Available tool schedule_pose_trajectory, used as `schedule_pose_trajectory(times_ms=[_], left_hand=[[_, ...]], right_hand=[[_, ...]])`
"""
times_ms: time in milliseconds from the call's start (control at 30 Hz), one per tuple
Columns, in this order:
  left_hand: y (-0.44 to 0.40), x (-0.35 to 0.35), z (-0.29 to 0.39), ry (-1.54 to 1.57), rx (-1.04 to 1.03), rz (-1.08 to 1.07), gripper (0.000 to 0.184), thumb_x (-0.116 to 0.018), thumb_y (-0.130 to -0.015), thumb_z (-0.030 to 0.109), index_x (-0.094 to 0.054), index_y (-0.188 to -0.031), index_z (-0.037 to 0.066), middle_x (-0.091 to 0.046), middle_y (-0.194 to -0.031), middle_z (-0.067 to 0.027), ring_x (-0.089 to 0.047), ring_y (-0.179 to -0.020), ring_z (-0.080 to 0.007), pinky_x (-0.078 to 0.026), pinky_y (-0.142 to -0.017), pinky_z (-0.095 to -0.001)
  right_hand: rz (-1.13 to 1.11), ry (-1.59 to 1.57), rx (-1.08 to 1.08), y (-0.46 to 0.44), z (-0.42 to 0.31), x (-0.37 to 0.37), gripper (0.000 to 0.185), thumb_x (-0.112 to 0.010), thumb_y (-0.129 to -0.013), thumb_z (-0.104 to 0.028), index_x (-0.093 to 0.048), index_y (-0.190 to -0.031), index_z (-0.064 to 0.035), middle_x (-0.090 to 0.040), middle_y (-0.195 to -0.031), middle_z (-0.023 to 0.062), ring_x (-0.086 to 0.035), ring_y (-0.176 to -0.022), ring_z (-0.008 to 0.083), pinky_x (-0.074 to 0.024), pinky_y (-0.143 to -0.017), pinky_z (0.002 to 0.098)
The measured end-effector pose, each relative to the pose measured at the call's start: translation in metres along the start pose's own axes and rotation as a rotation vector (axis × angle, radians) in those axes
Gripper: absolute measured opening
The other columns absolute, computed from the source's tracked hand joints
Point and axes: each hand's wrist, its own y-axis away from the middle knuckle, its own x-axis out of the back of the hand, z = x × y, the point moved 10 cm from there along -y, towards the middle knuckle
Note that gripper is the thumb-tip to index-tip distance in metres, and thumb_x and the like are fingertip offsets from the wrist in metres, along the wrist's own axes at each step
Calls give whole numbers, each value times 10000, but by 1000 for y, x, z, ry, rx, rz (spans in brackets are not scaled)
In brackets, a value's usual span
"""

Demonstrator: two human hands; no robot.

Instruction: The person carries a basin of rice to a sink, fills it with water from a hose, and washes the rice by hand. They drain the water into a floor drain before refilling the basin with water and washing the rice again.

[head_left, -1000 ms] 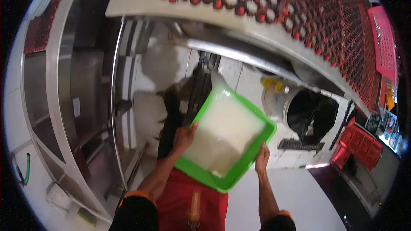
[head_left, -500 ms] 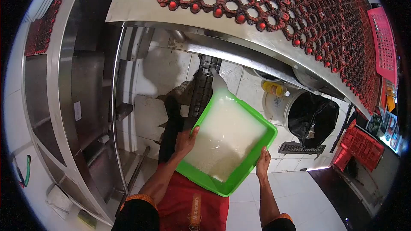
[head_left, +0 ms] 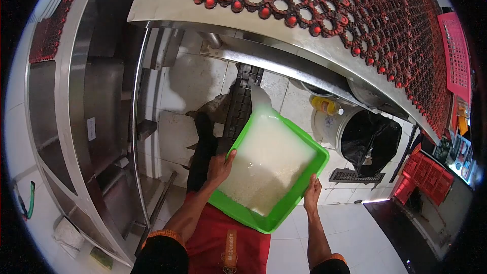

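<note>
Between my hands is a green plastic basin [head_left: 317, 161], tilted away from me. White grains that look like rice [head_left: 243, 190] lie toward its near side, under cloudy white water [head_left: 276, 139]. A stream of that water [head_left: 261, 96] runs over the far corner toward a dark floor drain grate [head_left: 239, 106]. My left hand [head_left: 220, 167] is closed on the basin's left rim. On the right rim, my right hand [head_left: 312, 192] grips near the right corner, fingers partly hidden beneath.
A steel counter with a red-black rubber mat [head_left: 314, 0] stands ahead. Below it sit a white bucket with a black bag [head_left: 368, 139] and a yellow bottle [head_left: 324, 105]. A steel frame [head_left: 76, 122] rises on the left; a red crate [head_left: 428, 172] is at right.
Water still streams from the far corner. The level in the basin has dropped a little, and more grains show on the near side. Both hands keep their places on the rim.
</note>
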Motion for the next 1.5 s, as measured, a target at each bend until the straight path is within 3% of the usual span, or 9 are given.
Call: schedule_pose_trajectory(times_ms=[67, 133, 267, 333, 433, 867, 933, 1133, 1500], left_hand=[[-1, 0, 1, -23, 2, -1, 654, -410, -918, 552, -584, -687, -33, -535, -614, -278, -581, -632, -448, -421, -535, -501], [-1, -1, 0, -17, -5, -2, 646, -408, -920, 549, -589, -708, -34, -537, -624, -285, -577, -635, -458, -422, -536, -506], [0, -5, -4, 32, 43, -48, 625, -410, -922, 539, -594, -738, -29, -542, -635, -289, -577, -638, -462, -423, -543, -514], [1, -5, -2, -4, 64, -69, 625, -411, -919, 545, -591, -739, -26, -545, -635, -284, -576, -636, -461, -421, -546, -515], [2, -2, -1, -11, 26, -2, 638, -410, -915, 555, -582, -715, -26, -543, -630, -274, -575, -633, -452, -414, -544, -510], [6, -7, -9, -13, 81, -43, 659, -404, -914, 568, -572, -722, -40, -534, -649, -283, -569, -655, -458, -419, -570, -500], [7, -6, -3, 45, 15, -23, 637, -408, -921, 550, -573, -741, -38, -539, -664, -279, -567, -668, -460, -422, -578, -492], [10, 1, 4, 75, 36, -7, 614, -420, -920, 543, -551, -747, -32, -533, -666, -270, -566, -676, -459, -418, -574, -481], [9, -6, -11, -9, 82, -51, 636, -415, -917, 553, -582, -751, -38, -550, -680, -286, -575, -694, -461, -428, -593, -505]], right_hand=[[-3, -18, -5, 1, -4, -3, 426, -389, -997, -401, -584, -925, -29, -547, -740, -33, -447, -663, 56, -373, -579, 228], [41, -26, 41, 3, -15, -5, 409, -400, -985, -437, -542, -794, -105, -476, -640, -74, -373, -560, 22, -287, -492, 213], [26, -22, 31, 1, -5, 0, 407, -394, -989, -430, -547, -813, -96, -476, -656, -75, -372, -574, 25, -290, -503, 213], [-2, 2, 30, 0, -3, 0, 435, -390, -994, -413, -585, -941, -28, -550, -758, -25, -448, -667, 61, -378, -587, 234], [-1, 13, 25, 2, -8, 0, 438, -395, -992, -413, -587, -945, -22, -554, -761, -25, -452, -670, 62, -381, -593, 236], [-1, 24, 23, 3, -3, 2, 415, -392, -999, -385, -584, -931, -24, -553, -758, -31, -446, -668, 52, -374, -587, 225], [56, -1, 69, 6, -17, 0, 437, -414, -979, -442, -568, -811, -70, -502, -659, -57, -393, -590, 35, -317, -518, 225], [40, 53, 59, 8, -24, -2, 455, -399, -983, -449, -542, -776, -69, -462, -638, -58, -364, -580, 40, -300, -513, 230], [24, 18, 56, 8, -19, -2, 439, -402, -987, -428, -574, -837, -53, -512, -676, -48, -394, -592, 41, -322, -522, 222]])
